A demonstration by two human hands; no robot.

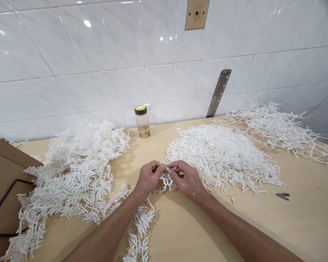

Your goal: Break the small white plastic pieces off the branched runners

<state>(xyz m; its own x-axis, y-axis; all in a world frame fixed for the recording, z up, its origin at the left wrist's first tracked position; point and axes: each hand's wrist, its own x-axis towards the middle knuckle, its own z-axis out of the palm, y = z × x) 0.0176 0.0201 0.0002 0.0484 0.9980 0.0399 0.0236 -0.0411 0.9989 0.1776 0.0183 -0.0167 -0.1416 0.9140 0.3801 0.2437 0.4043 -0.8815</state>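
My left hand [150, 177] and my right hand [187, 179] meet above the middle of the table, fingertips pinched close together. Between them they grip a white branched plastic piece [166, 183], part of which hangs below the fingers. The exact spot where the fingertips hold it is too small to make out. Beyond my right hand lies a heap of small white branched pieces [221, 156]. A strand of linked white sprigs [143, 220] lies under and beside my left forearm.
A large white heap [79, 171] covers the table's left side. Long bare white stems [278, 127] are piled at the back right. Near the tiled wall stand a lidded bottle [143, 123] and a metal bracket [219, 93]. Small dark pieces [282, 196] lie at right.
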